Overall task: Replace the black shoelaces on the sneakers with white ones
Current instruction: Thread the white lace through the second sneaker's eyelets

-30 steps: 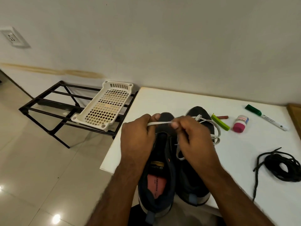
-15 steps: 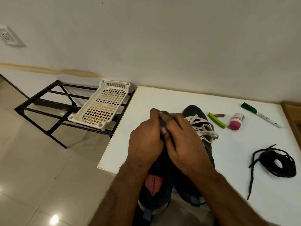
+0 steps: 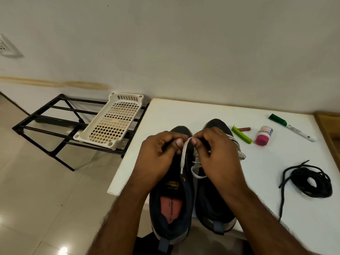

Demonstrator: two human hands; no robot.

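Two dark sneakers sit side by side at the near edge of the white table [image 3: 184,111], toes pointing to 12 o'clock. On the left sneaker [image 3: 171,208] the red insole shows through the open collar, and its heel overhangs the table edge. The right sneaker [image 3: 211,208] already carries a white lace across its eyelets, with loose loops spilling out at its 3 o'clock side.

Both hands meet above the toe end of the left sneaker. The left hand [image 3: 156,159] is curled, thumb and fingertips pinched together near the top of the white shoelace [image 3: 183,155]; whether it truly grips the lace or only the shoe's upper beneath it is hard to tell from this angle. The right hand [image 3: 217,159] pinches the lace's upper end between thumb and forefinger, and the lace hangs down from there toward 6 o'clock, its tip lying over the left sneaker's opening.

At 3 o'clock from the shoes, well apart, the black shoelaces [image 3: 311,181] lie in a loose coil on the table, one tail trailing toward 6 o'clock. Toward 1 o'clock lie a green clip [image 3: 241,134], a pink-capped bottle [image 3: 263,135] and a green marker [image 3: 292,130]. At 10 o'clock, off the table, a cream plastic tray [image 3: 110,122] rests on a black rack [image 3: 46,124]
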